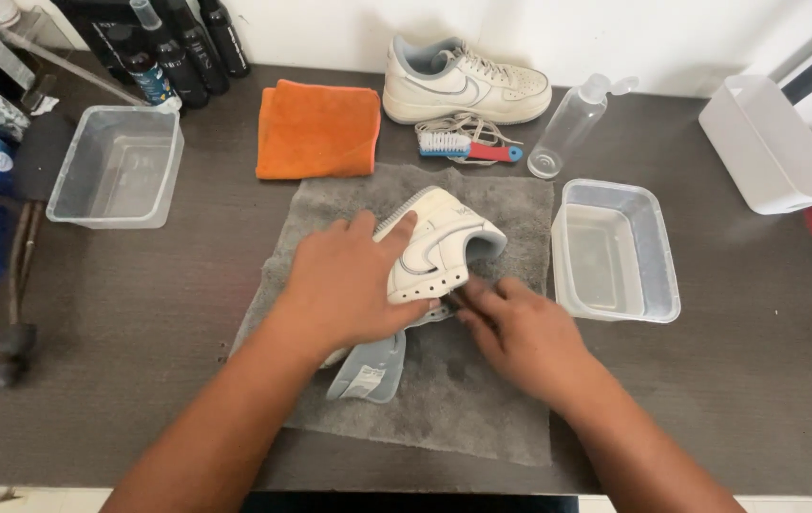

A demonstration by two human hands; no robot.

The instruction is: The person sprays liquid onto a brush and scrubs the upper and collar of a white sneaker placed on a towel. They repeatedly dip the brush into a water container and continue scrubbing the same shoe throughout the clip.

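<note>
A white sneaker (439,249) lies on its side on a grey towel (501,204), its grey sole facing away from me. My left hand (349,283) grips it across the toe and side. My right hand (520,328) pinches at the shoe's lower edge near the tongue, fingertips closed on something small and dark that I cannot make out. A grey insole (368,369) lies on the towel under my left wrist.
A second white sneaker (463,84) stands at the back, with laces and a blue-and-red brush (468,146) before it. An orange cloth (316,129), a clear spray bottle (572,122), two clear plastic tubs (119,166) (615,249), dark bottles (187,47) and a white bin (769,142) ring the towel.
</note>
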